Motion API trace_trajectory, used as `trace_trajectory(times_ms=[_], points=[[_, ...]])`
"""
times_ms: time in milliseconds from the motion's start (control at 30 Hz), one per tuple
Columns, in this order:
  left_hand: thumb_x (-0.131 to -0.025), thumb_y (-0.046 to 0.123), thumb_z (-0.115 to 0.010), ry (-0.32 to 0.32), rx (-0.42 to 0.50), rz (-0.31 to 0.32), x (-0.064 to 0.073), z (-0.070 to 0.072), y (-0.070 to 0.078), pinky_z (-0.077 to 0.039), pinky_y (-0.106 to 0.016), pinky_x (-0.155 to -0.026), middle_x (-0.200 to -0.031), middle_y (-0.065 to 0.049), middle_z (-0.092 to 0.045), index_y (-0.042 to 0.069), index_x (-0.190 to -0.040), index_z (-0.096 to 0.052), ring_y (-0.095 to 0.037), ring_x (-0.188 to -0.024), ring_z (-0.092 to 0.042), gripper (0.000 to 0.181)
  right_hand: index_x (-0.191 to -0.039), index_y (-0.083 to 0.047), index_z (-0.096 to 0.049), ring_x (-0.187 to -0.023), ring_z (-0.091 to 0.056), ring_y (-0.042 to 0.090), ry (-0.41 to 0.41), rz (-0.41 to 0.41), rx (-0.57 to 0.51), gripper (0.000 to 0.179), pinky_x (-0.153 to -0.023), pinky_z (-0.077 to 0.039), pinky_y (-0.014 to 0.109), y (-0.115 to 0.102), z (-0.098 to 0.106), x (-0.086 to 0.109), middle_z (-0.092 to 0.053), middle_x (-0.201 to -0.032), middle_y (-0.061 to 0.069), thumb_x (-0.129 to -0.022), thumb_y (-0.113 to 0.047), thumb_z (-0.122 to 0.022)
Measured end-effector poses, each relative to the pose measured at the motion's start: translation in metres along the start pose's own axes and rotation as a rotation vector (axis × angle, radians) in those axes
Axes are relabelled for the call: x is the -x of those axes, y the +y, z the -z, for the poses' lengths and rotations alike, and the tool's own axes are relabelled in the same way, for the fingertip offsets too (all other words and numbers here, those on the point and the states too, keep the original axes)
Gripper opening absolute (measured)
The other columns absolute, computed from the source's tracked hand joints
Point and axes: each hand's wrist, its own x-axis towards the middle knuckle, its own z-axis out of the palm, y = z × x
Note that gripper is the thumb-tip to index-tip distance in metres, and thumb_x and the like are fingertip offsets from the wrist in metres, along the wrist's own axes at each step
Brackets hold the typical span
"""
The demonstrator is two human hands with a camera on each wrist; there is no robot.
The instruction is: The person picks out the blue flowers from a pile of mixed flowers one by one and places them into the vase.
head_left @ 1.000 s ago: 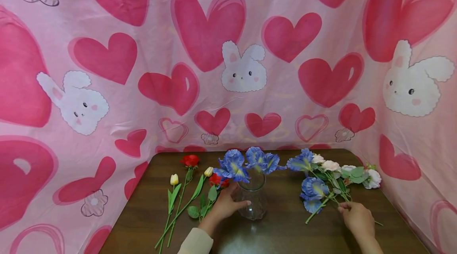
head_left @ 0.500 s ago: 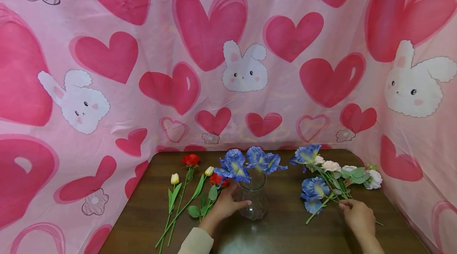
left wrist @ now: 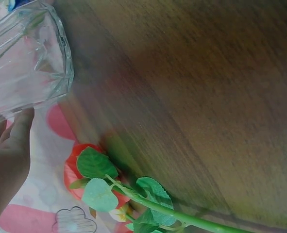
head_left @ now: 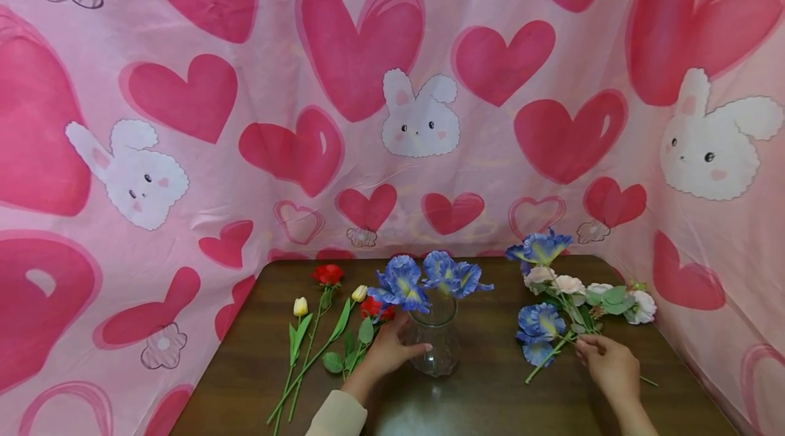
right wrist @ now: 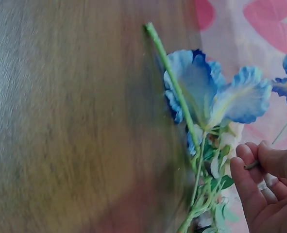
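Note:
In the head view my left hand (head_left: 389, 349) holds a clear glass vase (head_left: 437, 357), thumb across its front and the other fingers at its left side. The left wrist view shows fingertips against the ribbed glass vase (left wrist: 26, 63). Two blue irises (head_left: 401, 286) stand in it, heads above the rim. My right hand (head_left: 610, 362) pinches the stem of another blue iris (head_left: 540, 248), raised above the flowers on the right. In the right wrist view the cut stem end (right wrist: 252, 165) pokes out between thumb and fingers of the right hand (right wrist: 269, 184).
Beside the right hand lie another blue iris (head_left: 540, 323) and pale pink roses (head_left: 569, 285) with leaves. Left of the vase lie red roses (head_left: 328, 276) and yellow tulips (head_left: 300, 307), stems crossing. A pink heart-printed cloth (head_left: 484, 170) hangs around the brown table (head_left: 490, 402).
The iris in my right hand has risen and swung to the right, its head now above the pale roses. The right hand has shifted slightly up and left. My left hand stays at the vase.

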Motion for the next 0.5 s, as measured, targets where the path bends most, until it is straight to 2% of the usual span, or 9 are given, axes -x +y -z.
trace_trajectory(times_ms=[133, 333, 500], points=[[-0.081, 0.033, -0.080, -0.002, 0.007, 0.011, 0.001, 0.000, 0.000, -0.047, -0.046, -0.096, -0.146, -0.015, -0.044, 0.009, -0.149, -0.038, -0.038, -0.127, -0.048, 0.083, -0.102, 0.010, -0.069, -0.059, -0.065, 0.012, 0.013, 0.007, -0.045, 0.022, -0.051, -0.046, 0.024, -0.008, -0.002, 0.002, -0.072, -0.074, 0.010, -0.091, -0.009, -0.067], [-0.083, 0.028, -0.079, -0.012, 0.007, -0.022, 0.001, 0.000, 0.002, -0.046, -0.047, -0.096, -0.146, -0.016, -0.043, 0.009, -0.149, -0.038, -0.039, -0.128, -0.046, 0.080, -0.105, 0.008, -0.070, -0.061, -0.065, 0.009, 0.004, 0.004, -0.091, 0.025, -0.052, -0.047, 0.022, -0.023, -0.004, 0.006, -0.073, -0.079, 0.011, -0.091, -0.013, -0.069], [-0.085, 0.025, -0.078, -0.018, -0.002, -0.045, 0.001, 0.000, 0.003, -0.045, -0.048, -0.097, -0.149, -0.014, -0.041, 0.008, -0.150, -0.035, -0.038, -0.130, -0.044, 0.080, -0.106, 0.006, -0.070, -0.066, -0.065, 0.011, -0.012, 0.021, -0.081, 0.028, -0.057, -0.047, 0.025, -0.034, -0.005, 0.010, -0.073, -0.082, 0.011, -0.091, -0.019, -0.069]])
